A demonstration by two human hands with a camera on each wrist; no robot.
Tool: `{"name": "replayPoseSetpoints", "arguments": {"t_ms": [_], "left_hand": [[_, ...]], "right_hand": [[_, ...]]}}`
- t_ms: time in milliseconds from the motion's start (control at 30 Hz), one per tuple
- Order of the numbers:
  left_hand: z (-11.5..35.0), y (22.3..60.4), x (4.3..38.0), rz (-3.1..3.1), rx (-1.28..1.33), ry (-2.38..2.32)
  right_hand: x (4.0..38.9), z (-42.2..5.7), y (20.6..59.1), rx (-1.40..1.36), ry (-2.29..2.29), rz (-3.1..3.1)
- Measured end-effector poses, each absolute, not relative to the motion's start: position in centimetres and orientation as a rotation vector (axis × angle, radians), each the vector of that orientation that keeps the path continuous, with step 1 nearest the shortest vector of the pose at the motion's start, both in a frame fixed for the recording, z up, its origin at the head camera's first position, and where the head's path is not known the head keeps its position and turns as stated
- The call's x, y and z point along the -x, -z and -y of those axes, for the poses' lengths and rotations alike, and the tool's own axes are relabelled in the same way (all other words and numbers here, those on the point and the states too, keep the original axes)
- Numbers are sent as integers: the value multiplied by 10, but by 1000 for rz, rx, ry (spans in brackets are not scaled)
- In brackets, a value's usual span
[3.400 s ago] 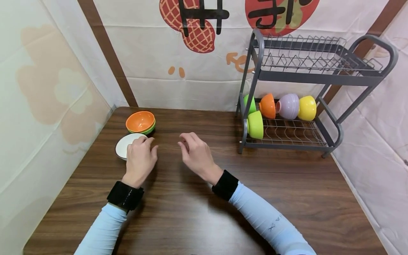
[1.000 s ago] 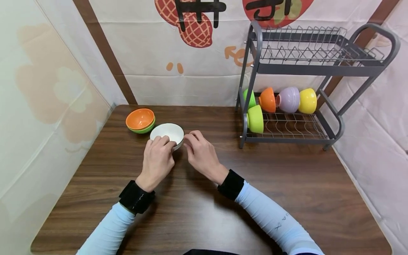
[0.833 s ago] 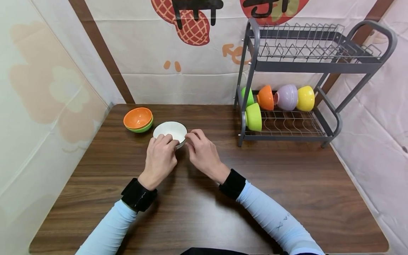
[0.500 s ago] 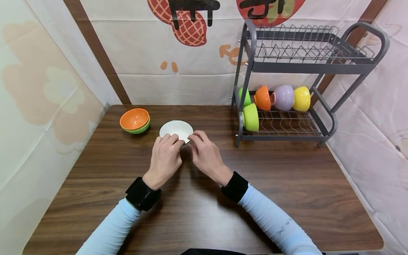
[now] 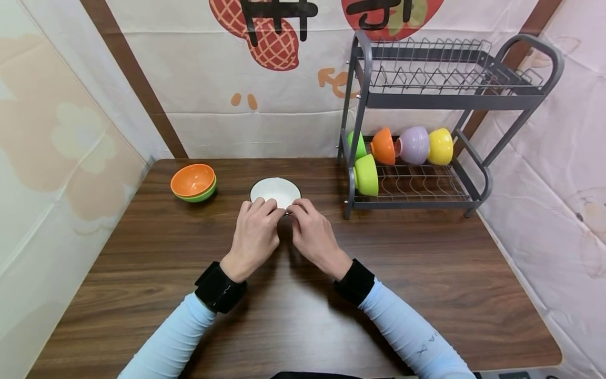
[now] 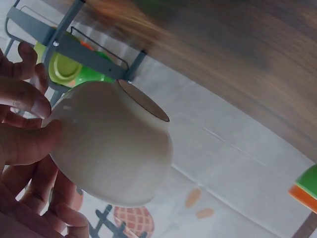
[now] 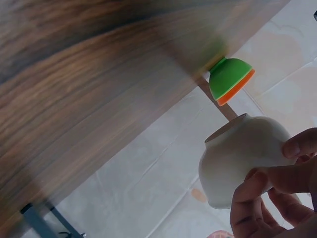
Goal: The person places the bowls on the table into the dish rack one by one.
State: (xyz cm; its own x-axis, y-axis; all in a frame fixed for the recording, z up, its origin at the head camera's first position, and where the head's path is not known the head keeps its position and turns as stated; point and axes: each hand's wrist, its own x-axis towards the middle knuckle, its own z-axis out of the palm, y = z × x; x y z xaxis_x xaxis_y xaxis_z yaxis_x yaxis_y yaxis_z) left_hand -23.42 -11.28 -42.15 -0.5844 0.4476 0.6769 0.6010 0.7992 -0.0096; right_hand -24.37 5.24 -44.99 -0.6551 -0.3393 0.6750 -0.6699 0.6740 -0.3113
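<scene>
Both hands are at a white bowl (image 5: 274, 190) with a dark rim, near the middle of the table's back half. My left hand (image 5: 254, 234) pinches its near rim, thumb on the outer wall and fingers over the edge. Close beside it, my right hand (image 5: 316, 235) grips the same rim, its thumb also against the outside. From the left wrist view the bowl's rounded wall and foot show, raised off the table. In the right wrist view the right fingers (image 7: 247, 198) curl at the rim. The bowl's near edge is partly hidden behind the fingers.
An orange bowl (image 5: 192, 180) sits inside a green bowl (image 5: 201, 197) at the table's back left. At the right stands a two-tier dark dish rack (image 5: 454, 101). Its lower tier holds several bowls on their sides, including a lime-green bowl (image 5: 366, 176) and a yellow bowl (image 5: 441, 147).
The white bowl has moved right, away from the stacked bowls, in my left hand. My right hand, earlier apart from it, now holds the rim too. The head view has shifted slightly.
</scene>
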Motion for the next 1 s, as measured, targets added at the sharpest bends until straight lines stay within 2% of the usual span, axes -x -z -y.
{"name": "replayPoseSetpoints", "arguments": {"t_ms": [467, 667, 1000], "left_hand": [[102, 413, 239, 2247, 843, 451], [97, 413, 240, 2210, 869, 566], [89, 421, 245, 2220, 854, 717]], "right_hand": [[241, -65, 451, -745, -814, 2225], [236, -72, 447, -611, -912, 2222], [224, -92, 423, -371, -1330, 2128]]}}
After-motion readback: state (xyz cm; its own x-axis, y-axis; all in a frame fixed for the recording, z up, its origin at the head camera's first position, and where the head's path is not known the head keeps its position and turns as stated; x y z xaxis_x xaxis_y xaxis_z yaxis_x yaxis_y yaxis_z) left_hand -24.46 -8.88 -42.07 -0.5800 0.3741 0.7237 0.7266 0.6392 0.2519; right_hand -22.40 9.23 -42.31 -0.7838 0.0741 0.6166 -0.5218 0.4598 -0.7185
